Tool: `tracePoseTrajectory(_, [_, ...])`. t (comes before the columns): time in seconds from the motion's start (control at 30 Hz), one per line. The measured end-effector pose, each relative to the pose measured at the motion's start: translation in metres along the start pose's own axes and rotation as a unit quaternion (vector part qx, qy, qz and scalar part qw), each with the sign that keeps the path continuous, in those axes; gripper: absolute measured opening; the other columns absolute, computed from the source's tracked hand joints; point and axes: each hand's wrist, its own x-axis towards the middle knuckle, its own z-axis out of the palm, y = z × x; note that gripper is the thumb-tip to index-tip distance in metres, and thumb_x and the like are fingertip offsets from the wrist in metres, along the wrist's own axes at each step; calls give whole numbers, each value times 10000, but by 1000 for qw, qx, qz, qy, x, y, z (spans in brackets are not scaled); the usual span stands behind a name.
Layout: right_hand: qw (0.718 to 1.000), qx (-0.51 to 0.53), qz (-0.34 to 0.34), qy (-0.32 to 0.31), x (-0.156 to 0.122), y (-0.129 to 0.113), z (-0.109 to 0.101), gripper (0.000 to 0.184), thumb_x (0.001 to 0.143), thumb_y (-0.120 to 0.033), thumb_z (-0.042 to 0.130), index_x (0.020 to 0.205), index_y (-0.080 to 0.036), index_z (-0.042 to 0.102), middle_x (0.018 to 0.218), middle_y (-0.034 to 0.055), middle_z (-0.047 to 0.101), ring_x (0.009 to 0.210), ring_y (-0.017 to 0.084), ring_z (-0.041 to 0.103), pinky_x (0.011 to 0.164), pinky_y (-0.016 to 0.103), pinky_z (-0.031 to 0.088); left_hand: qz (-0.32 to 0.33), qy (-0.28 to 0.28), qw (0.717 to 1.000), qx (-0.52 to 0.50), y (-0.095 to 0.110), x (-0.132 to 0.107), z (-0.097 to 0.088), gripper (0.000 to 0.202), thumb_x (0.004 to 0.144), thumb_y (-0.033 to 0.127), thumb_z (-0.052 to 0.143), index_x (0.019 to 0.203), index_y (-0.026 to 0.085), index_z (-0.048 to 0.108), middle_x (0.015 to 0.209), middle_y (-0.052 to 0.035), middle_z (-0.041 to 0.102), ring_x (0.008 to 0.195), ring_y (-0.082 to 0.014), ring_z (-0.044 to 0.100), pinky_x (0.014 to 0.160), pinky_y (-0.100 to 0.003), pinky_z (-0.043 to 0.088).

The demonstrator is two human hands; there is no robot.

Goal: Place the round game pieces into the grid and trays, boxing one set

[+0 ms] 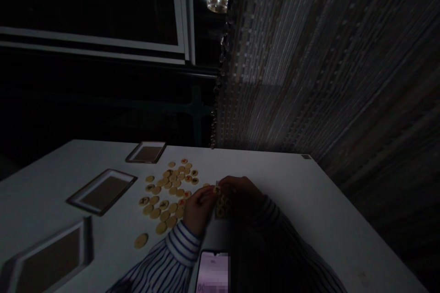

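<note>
The scene is dim. My left hand (199, 208) and my right hand (240, 194) meet over a white table (309, 201), both with fingers pinched around a small round disc (217, 189). Beneath the hands lies a small patterned board or box (222, 208), partly hidden. Left of my hands, several pale round discs (170, 192) with dark or red marks lie scattered on the table. One disc (140, 240) lies apart, nearer to me. Both sleeves are striped.
Three dark framed rectangular trays (102, 191) (146, 152) (48, 256) lie along the table's left side. A lit phone (213, 272) rests at the near edge between my arms. A beaded curtain (309, 64) hangs behind the table; a dark window is at the left.
</note>
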Motion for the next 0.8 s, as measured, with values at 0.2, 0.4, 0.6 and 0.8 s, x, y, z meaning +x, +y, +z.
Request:
tracePoseTrajectory(0.2, [999, -9, -34, 4, -2, -5, -2, 199, 832, -232, 421, 917, -185, 596, 887, 22, 670, 748, 113, 621, 687, 207, 454, -37, 29, 999, 1, 18, -4, 2, 268, 572, 287, 692, 793, 137, 673, 808, -76, 710, 785, -203, 655, 726, -288, 525])
tracePoseTrajectory(0.4, [997, -50, -54, -23, -3, -4, -2, 206, 841, -233, 407, 935, -183, 583, 889, 32, 658, 723, 106, 607, 652, 200, 446, -44, 23, 999, 0, 13, -3, 1, 307, 592, 321, 674, 839, 139, 678, 829, -74, 709, 803, -204, 651, 746, -298, 519])
tracePoseTrajectory(0.6, [994, -85, -62, -22, -5, -6, -4, 217, 850, -245, 393, 971, -199, 567, 917, 40, 648, 757, 125, 608, 673, 223, 448, -32, 7, 999, 15, 6, 0, -1, 273, 638, 305, 631, 863, 158, 682, 898, -67, 698, 880, -212, 633, 821, -336, 495])
tracePoseTrajectory(0.8, [991, -115, -70, -13, -5, -3, -2, 240, 804, -269, 482, 1022, -201, 557, 940, 48, 654, 785, 144, 608, 704, 233, 443, -15, -4, 999, 41, 9, 1, -4, 279, 660, 330, 615, 881, 174, 685, 926, -56, 692, 930, -216, 614, 868, -354, 467])
